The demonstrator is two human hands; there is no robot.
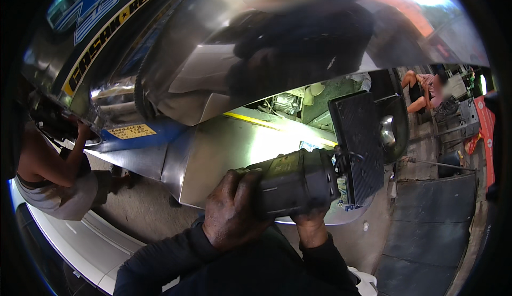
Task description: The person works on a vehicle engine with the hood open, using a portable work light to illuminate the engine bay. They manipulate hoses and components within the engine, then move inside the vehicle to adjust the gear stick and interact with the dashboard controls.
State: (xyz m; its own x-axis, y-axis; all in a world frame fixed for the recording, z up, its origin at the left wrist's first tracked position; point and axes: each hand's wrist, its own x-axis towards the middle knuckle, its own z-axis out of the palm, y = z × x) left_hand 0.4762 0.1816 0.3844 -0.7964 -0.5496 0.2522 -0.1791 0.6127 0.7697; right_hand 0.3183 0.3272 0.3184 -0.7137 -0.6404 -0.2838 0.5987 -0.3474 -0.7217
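Between my two hands is a black, ribbed, box-shaped device (296, 181); I cannot tell its exact kind. My left hand (234, 208) is closed around its left end, with the fingers curled over the edge. My right hand (312, 222) supports the right end from below, its fingers mostly hidden behind the device. A dark cable (349, 160) loops near the device's right end. Just beyond, a shiny metal panel (213, 152) carries a bright patch of light.
A polished metal vehicle body (186, 82) curves overhead. A black textured plate (360, 146) stands right of the device. One person (48, 162) works at the left beside a white car (90, 248); another person (426, 89) sits far right. Dark sheets (426, 232) lie at the lower right.
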